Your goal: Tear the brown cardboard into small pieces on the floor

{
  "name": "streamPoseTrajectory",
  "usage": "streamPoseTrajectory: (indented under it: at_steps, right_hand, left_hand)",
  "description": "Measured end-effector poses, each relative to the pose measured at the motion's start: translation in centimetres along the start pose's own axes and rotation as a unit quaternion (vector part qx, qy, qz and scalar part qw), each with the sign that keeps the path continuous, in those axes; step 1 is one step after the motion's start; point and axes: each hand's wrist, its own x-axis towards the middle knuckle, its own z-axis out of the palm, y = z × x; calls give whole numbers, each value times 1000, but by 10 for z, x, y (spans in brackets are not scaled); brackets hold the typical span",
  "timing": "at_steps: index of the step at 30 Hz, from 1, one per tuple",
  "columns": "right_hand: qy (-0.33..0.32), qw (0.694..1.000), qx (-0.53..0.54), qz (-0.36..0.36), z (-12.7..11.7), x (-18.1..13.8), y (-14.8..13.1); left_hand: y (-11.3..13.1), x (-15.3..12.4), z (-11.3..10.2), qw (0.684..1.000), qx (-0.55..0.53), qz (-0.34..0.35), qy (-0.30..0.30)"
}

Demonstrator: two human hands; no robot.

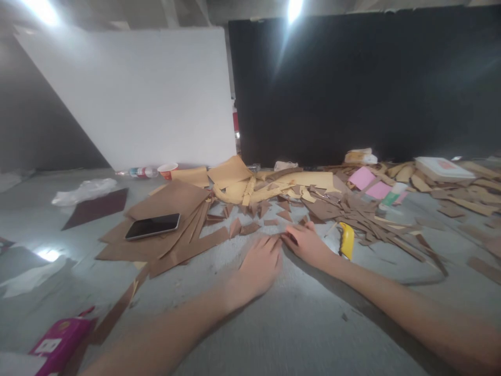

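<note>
My left hand (261,263) lies palm down on the grey table, its fingers stretched forward and its fingertips close to the right hand. My right hand (309,245) has its thumb and fingers pressed together at the table. Whatever it may pinch is hidden or too small to name. Just beyond both hands lie small brown scraps (249,228), several of them triangular. To the right of my right hand a yellow-handled tool (346,240) rests on the table; blur hides its exact kind.
At left, a phone (153,226) lies on stacked brown sheets (168,198). A purple packet (62,342) is at the near left. Brown strips (364,219) are heaped at right, with pink pieces (362,178) behind. A paper cup (167,169) and bottle (143,172) are at the back.
</note>
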Motion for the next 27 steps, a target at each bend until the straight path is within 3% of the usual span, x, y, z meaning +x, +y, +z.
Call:
streamPoseTrajectory:
  at_steps: [4, 7, 10, 16, 27]
  right_hand:
    - [42, 999, -4, 21, -1, -2, -3]
    - [64, 998, -2, -25, -5, -5, -7]
    - [57, 995, -19, -83, -7, -9, -10]
    - [28, 987, -104, -118, -8, -10, -9]
    - [45, 988, -105, -101, -6, -12, -3]
  left_hand:
    - [-3, 0, -2, 1000, 15, 1, -6]
    - [-3, 0, -2, 1000, 24, -4, -18]
    - [-2, 1, -3, 999, 35, -13, -26]
    - [-4, 2, -2, 999, 36, -17, -30]
    - [-6, 1, 3, 994, 100, 8, -50]
